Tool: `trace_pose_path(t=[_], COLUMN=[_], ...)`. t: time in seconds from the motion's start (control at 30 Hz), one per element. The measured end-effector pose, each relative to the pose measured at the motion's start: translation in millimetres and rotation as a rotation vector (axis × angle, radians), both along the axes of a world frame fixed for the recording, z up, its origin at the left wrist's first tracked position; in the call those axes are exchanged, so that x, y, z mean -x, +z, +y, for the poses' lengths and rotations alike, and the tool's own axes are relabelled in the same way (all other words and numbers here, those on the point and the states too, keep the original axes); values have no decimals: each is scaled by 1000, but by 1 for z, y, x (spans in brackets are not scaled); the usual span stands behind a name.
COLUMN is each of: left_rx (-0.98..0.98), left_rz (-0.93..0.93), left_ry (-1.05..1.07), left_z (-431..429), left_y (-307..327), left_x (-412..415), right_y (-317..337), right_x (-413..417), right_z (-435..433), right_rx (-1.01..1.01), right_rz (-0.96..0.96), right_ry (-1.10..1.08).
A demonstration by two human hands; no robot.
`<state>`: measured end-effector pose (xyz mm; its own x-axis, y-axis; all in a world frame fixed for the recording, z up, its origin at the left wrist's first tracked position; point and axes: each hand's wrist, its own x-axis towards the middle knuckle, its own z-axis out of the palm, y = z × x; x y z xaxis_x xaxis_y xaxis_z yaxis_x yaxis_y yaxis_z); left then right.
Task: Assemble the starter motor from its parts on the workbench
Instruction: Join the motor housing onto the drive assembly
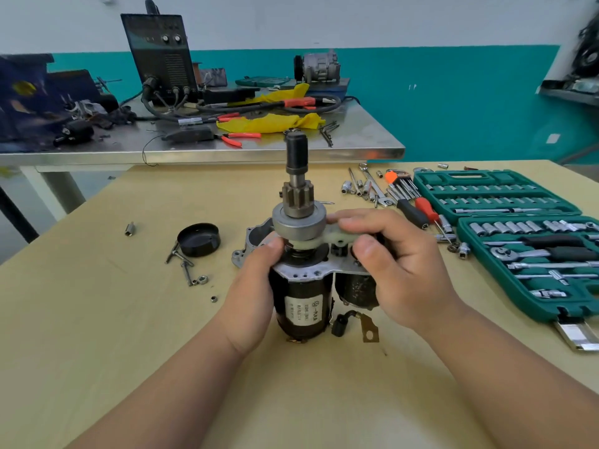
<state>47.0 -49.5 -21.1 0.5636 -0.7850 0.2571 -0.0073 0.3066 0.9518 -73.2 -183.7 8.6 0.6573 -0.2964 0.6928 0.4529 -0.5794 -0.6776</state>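
The starter motor (303, 306) stands upright on the wooden workbench, a black cylinder with a white label. Its shaft with the pinion gear and clutch (296, 205) points up. My left hand (252, 286) grips the motor body from the left, thumb near the clutch. My right hand (392, 264) holds the white plastic fork lever (337, 234) against the clutch, over the solenoid (356, 291). An aluminium nose housing (256, 238) lies behind the motor. A black end cap (198, 239) rests to the left, beside bolts and nuts (186, 267).
A green socket set case (525, 241) lies open on the right, with loose sockets, wrenches and screwdrivers (389, 192) beside it. A small socket (129, 228) sits far left. Behind stands a steel table (201, 147) with a welder, pliers and yellow cloth.
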Motion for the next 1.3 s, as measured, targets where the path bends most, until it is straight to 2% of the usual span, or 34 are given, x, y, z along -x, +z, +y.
trace_pose_path(t=[0.17,0.27,0.47,0.57,0.73,1.03,1.3], left_rx=[92,204,302,295,248,303,244], left_rz=[9,0,-155,-253,-124,-218,-195], left_ry=[43,45,98,160,180,308,227], left_z=[-3,-2,3,2,3,5,5], left_y=[4,2,-2,-2,-11,-12,-4], left_x=[3,5,-1,-10,-10,0,-3], right_y=[5,2,-3,-7,-11,-16,-16], right_x=[-4,-5,-10,-16,-16,-9,-6], right_z=[-1,3,6,6,7,11,8], right_rx=[-77,-33,164,245,313,341,328], right_rz=[13,-23,-175,-225,-265,-266,-237], right_ry=[62,39,51,44,64,61,67])
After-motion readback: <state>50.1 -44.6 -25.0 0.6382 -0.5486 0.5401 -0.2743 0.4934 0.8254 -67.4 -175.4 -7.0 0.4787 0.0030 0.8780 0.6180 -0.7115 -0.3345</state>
